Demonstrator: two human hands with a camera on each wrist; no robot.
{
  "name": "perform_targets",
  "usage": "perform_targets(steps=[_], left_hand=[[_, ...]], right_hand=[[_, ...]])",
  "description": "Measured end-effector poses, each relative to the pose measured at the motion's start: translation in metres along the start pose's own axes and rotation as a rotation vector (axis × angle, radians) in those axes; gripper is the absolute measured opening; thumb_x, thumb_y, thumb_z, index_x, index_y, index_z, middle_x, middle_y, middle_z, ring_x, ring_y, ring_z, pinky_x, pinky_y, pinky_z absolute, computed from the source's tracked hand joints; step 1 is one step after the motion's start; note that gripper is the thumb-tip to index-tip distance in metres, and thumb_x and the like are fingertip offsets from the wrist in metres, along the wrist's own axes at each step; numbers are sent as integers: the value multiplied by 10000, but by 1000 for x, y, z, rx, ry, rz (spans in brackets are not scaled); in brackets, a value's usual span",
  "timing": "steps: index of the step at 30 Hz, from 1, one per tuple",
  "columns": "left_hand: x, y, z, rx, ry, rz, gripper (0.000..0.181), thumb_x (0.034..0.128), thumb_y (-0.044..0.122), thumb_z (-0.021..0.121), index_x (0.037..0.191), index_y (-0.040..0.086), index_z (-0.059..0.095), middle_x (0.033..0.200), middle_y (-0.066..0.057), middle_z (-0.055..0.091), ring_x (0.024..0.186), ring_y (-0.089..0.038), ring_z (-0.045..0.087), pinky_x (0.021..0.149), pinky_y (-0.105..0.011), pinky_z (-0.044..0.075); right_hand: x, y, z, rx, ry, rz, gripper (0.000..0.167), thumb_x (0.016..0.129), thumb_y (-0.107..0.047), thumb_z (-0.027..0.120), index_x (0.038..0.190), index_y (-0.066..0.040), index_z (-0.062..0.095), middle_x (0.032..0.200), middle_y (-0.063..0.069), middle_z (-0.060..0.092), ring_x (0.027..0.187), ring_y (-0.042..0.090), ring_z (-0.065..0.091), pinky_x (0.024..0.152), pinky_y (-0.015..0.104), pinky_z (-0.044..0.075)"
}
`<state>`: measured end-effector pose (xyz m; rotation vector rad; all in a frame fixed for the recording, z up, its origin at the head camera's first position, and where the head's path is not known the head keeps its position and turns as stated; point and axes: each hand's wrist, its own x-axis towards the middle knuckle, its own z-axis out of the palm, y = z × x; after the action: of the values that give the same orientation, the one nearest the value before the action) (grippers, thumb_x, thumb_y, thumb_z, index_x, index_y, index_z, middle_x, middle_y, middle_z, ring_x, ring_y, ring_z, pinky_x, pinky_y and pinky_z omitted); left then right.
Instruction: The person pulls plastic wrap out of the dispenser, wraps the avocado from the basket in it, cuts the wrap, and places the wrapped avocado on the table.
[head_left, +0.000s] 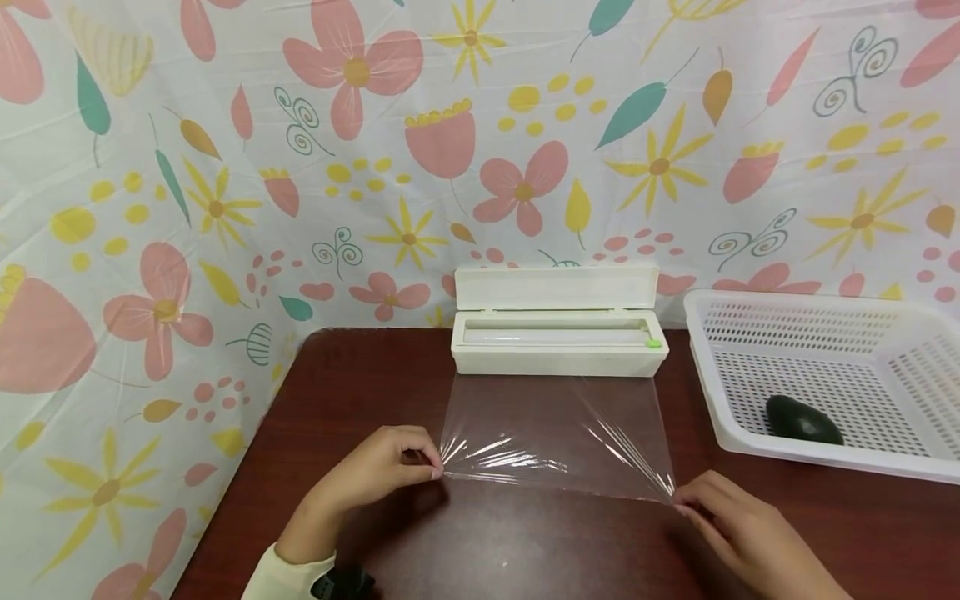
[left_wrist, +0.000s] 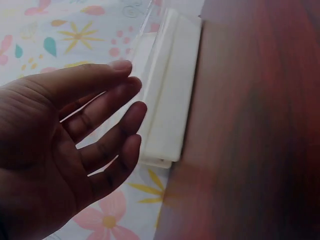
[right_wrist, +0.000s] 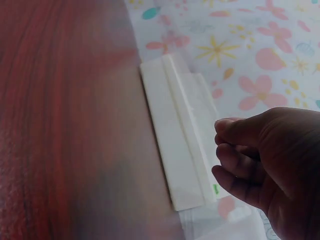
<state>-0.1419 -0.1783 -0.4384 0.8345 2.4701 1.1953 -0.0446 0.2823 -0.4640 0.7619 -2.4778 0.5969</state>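
Note:
A sheet of clear plastic wrap (head_left: pixel 555 442) stretches out from the front of a white wrap dispenser box (head_left: pixel 558 362) whose lid (head_left: pixel 555 288) stands up at the back. My left hand (head_left: pixel 382 468) pinches the sheet's near left corner between thumb and index finger. At the near right corner, my right hand (head_left: pixel 750 533) pinches the film the same way. Creases run in the film from both pinched corners. In the left wrist view, the other fingers of the left hand (left_wrist: pixel 75 130) are spread loosely. A wrap roll (head_left: pixel 555 336) shows inside the box.
On the right stands a white perforated basket (head_left: pixel 877 375) holding a dark green avocado (head_left: pixel 804 420). The dark red-brown table (head_left: pixel 360 383) meets a flower-printed curtain (head_left: pixel 360 200) at its back and left. A small green slider (head_left: pixel 654 343) sits at the box's right end.

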Motion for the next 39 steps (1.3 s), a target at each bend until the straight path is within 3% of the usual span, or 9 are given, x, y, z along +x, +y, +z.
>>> perform_targets(steps=[3,9,12,21,28,39], left_hand=[[1,-4,3,49,-22,-2,99,901,148,760,859,237,757,875,131,666,809,-18,599,747,-218,518],[7,-10,9,124,-60,1,133,880,129,776,812,240,746,854,140,645,782,4,576,724,-195,502],[11,-13,13,157,-72,-6,153,868,114,781,790,239,739,841,148,633,773,14,568,721,-189,496],[20,-25,21,156,-106,-49,148,849,106,793,770,221,745,842,142,637,793,2,576,746,-200,497],[20,-32,28,179,-86,-44,164,830,91,805,744,211,732,826,128,639,791,0,564,751,-192,473],[21,-29,34,264,-61,-26,170,838,106,796,735,213,712,829,146,621,773,-4,552,743,-195,470]], right_hand=[[-1,2,5,-2,1,-4,438,713,-31,855,980,-327,672,960,-232,564,864,-119,518,766,61,411],[-1,6,14,-4,-3,-9,321,750,-87,853,925,-289,675,930,-229,562,820,-86,541,749,70,415],[-1,8,18,-9,-9,5,340,732,-73,858,916,-288,671,921,-228,563,810,-84,546,742,67,416],[-4,12,31,-10,-47,81,372,714,-35,857,883,-301,659,893,-253,548,807,-96,532,733,66,399],[-7,13,38,-29,-54,101,362,708,-32,857,858,-293,656,877,-247,553,783,-96,532,714,79,406],[-9,16,43,-70,-67,125,367,713,-37,856,833,-306,637,844,-246,529,750,-95,500,672,124,411]])
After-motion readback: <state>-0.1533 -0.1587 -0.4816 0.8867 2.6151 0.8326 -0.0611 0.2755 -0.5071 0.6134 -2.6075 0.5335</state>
